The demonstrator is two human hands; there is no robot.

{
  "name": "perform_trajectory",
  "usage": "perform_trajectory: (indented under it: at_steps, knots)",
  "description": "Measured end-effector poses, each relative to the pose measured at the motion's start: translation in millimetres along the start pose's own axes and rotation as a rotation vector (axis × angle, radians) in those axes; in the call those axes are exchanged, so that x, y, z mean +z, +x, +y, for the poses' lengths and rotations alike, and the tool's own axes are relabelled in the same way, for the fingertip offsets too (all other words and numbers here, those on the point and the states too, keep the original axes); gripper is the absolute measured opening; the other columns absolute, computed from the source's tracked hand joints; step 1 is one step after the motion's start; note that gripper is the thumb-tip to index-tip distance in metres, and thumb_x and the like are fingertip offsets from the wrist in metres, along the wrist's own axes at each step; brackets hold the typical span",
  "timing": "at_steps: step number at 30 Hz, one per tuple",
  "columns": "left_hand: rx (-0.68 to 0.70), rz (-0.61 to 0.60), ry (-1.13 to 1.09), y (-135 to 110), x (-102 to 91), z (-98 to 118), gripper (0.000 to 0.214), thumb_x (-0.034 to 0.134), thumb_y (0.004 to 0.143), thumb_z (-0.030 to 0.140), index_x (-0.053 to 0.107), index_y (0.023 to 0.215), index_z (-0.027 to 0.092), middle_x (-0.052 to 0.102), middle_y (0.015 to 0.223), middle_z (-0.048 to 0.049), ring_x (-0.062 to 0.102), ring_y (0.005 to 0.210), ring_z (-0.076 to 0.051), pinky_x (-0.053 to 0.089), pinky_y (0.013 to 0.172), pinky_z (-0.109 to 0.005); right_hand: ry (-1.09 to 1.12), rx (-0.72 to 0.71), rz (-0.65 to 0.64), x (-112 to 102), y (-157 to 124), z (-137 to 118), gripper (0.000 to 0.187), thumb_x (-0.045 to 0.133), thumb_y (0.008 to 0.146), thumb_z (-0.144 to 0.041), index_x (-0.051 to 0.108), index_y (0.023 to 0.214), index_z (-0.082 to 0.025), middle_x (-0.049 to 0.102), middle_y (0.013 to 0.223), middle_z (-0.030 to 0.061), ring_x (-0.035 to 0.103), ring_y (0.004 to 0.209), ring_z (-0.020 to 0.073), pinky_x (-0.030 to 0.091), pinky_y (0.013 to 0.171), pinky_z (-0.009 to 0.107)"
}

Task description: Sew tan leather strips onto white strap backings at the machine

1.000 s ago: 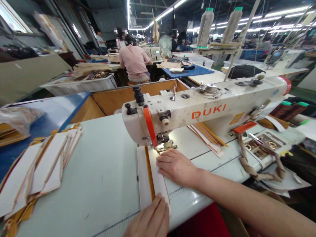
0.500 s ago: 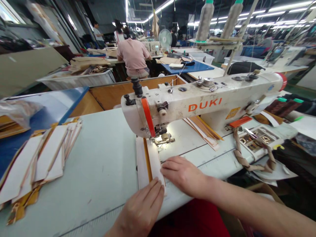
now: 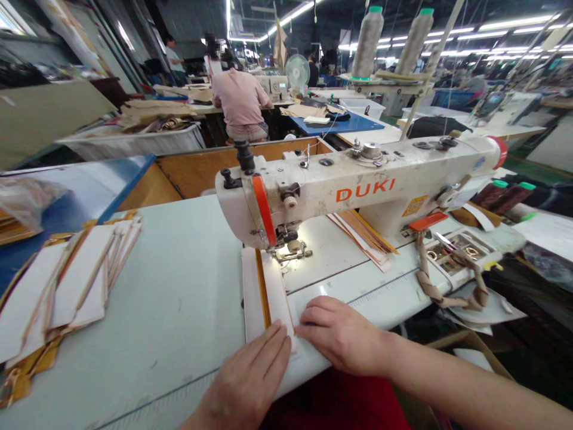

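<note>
A white strip with a mustard-yellow zipper band [image 3: 265,292] down its length lies under the presser foot [image 3: 293,254] of the DUKI sewing machine [image 3: 371,185]. My left hand [image 3: 253,373] rests on the near end of the strip, its fingers stretched out flat and hiding that end. At the strip's right edge, my right hand [image 3: 338,331] has its fingers bent, with the tips pinching the edge near the table's front. The machine lamp lights the needle area, where the needle itself is hard to make out.
Zippered white pieces [image 3: 83,275] are piled at the left. More strips [image 3: 364,239] lie behind the needle, under the machine arm. A parts tray [image 3: 465,254] and a twisted fabric band [image 3: 430,286] sit at the right. A seated person [image 3: 242,98] works ahead.
My right hand has slid along the strip's edge toward me, and its fingers have curled in more. My left hand stays on the near end. The view has shifted slightly.
</note>
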State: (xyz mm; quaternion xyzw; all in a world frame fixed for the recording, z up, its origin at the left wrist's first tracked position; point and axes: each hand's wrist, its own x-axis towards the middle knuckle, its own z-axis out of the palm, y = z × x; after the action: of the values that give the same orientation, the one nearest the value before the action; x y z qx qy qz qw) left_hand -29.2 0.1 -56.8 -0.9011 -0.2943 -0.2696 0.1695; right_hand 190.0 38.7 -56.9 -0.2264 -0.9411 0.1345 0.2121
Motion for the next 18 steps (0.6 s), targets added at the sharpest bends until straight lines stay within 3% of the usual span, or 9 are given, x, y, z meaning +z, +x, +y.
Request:
perform_trajectory:
  at_steps: [18]
  knots:
    - [-0.018, -0.037, -0.031, -5.8, 0.0, 0.4, 0.034, 0.035, 0.089, 0.003, 0.065, 0.104, 0.01, 0.072, 0.106, -0.0113, 0.064, 0.108, -0.018, 0.052, 0.092, -0.026, 0.032, 0.03, 0.018, 0.2, -0.8, -1.1, 0.024, 0.042, 0.093, -0.016, 0.061, 0.107, -0.011, 0.06, 0.091, 0.0107, 0.049, 0.087, 0.0211, 0.046, 0.084, 0.033]
